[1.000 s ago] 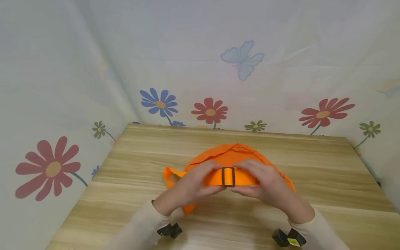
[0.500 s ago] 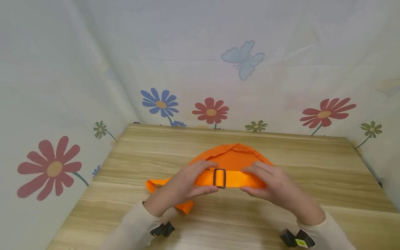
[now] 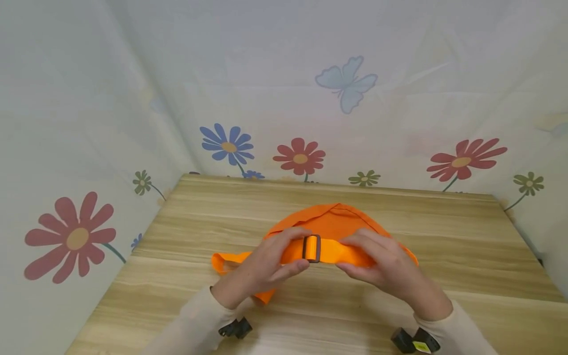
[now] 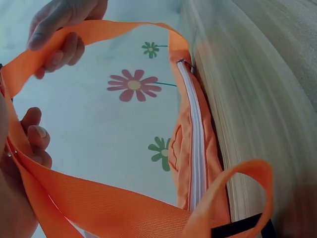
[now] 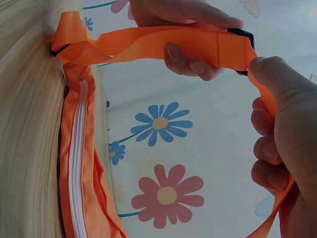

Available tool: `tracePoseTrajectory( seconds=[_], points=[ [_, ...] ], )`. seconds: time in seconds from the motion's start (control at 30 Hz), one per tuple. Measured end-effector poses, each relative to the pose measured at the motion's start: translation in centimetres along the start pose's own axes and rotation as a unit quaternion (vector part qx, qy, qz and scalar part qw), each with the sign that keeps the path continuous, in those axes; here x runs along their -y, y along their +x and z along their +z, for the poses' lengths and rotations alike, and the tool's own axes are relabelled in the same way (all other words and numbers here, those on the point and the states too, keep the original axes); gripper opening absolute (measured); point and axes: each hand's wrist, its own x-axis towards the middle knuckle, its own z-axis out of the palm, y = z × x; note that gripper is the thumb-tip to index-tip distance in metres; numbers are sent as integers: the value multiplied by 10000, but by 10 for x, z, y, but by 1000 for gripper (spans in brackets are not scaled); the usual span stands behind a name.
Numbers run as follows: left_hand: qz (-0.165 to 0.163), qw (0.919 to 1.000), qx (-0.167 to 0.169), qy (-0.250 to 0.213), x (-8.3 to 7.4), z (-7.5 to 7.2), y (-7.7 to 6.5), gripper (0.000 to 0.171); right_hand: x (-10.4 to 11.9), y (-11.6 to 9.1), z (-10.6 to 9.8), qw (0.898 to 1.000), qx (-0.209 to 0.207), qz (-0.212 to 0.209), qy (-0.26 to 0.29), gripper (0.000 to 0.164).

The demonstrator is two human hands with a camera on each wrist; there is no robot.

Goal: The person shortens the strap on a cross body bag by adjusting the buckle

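Note:
An orange waist bag [image 3: 333, 224] rests on the table, its strap [image 3: 333, 250] raised in front of it in a loop. A white zipper [image 4: 193, 129] runs along the bag in the left wrist view. My left hand [image 3: 270, 259] pinches the strap between thumb and fingers, right beside a black slider buckle [image 3: 312, 248] threaded on it. On the other side of the buckle, my right hand [image 3: 381, 261] grips the strap. In the right wrist view, the thumb of the right hand [image 5: 297, 124] lies on the strap close to the buckle.
A loose strap loop [image 3: 226, 261] sticks out left of the left wrist, and a second black fitting [image 4: 240, 225] sits on it low in the left wrist view. Behind the wooden table [image 3: 213, 212] hangs a flower-printed curtain [image 3: 266, 88].
The hands have moved apart along the strap from their place close together at the buckle. The buckle has shifted left with the left hand and now tilts slightly.

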Motion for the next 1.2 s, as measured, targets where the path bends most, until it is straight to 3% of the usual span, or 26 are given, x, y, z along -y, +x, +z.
tracePoseTrajectory(
  seconds=[0.17, 0.37, 0.53, 0.7, 0.87, 1.1, 1.2],
  points=[
    [-8, 9999, 30, -163, 0, 2, 2, 54, 4, 4, 2, 10000, 50, 11, -38, 44],
    [-381, 9989, 94, -252, -6, 4, 8, 48, 9, 12, 5, 9990, 79, -241, -361, 46],
    [-528, 9980, -65, -334, -5, 4, 8, 42, 8, 11, 5, 9979, 141, -256, -578, 50],
    [-724, 9965, -264, -332, 0, 0, 0, 45, 1, 2, -1, 9970, 126, -112, -754, 54],
    [-541, 9974, -367, -318, 5, -2, -3, 47, -2, -2, -7, 9961, 112, -169, -858, 50],
    [-772, 9959, -198, -431, 5, -1, -5, 50, -2, -2, -5, 9980, 11, -231, -580, 45],
    [-704, 9961, -171, -497, 5, 1, -4, 60, -1, -2, -3, 9990, 18, -148, -414, 45]
  ],
)
